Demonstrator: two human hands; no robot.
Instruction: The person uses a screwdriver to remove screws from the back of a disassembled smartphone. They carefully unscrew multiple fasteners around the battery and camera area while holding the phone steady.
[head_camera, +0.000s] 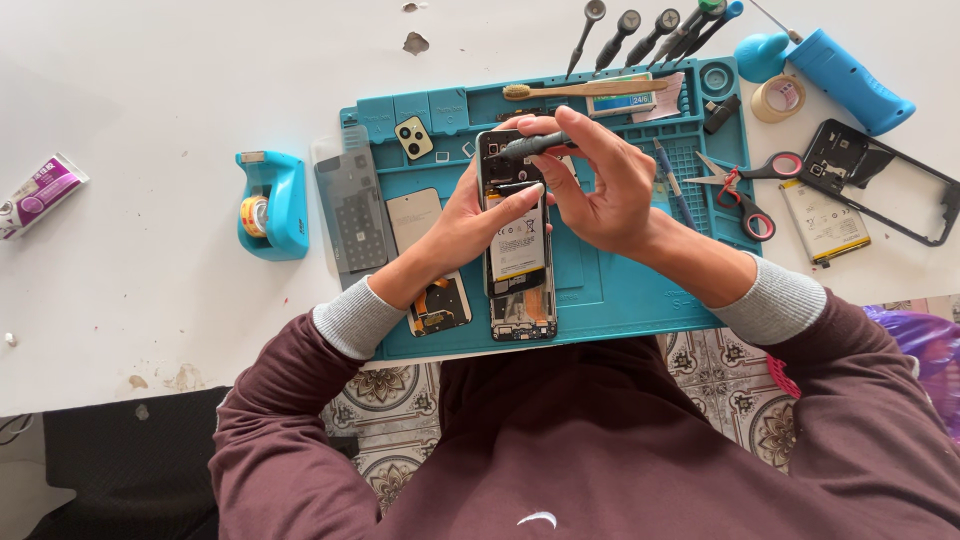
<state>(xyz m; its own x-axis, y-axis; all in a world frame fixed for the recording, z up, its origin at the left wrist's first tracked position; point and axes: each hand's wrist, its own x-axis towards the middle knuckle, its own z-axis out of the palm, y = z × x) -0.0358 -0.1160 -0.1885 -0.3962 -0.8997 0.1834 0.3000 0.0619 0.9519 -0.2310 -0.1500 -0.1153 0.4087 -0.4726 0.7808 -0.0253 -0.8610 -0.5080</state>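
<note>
On the blue mat (620, 300), left hand (470, 225) steadies the opened phone (518, 250), fingers curled round its edge; right hand (605, 185) fingers pinch a screwdriver (530, 146) over its far end.

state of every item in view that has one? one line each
opened phone: back cover off, battery exposed, lying flat on the blue mat
left hand: gripping the phone's left edge, thumb on the battery
right hand: closed on black screwdriver, tip at the phone's upper part
scissors: lying slightly open
tape dispenser: upright, roll loaded
toothbrush: lying flat in the mat's tray
spare battery: loose on the table
phone frame: empty, loose
</note>
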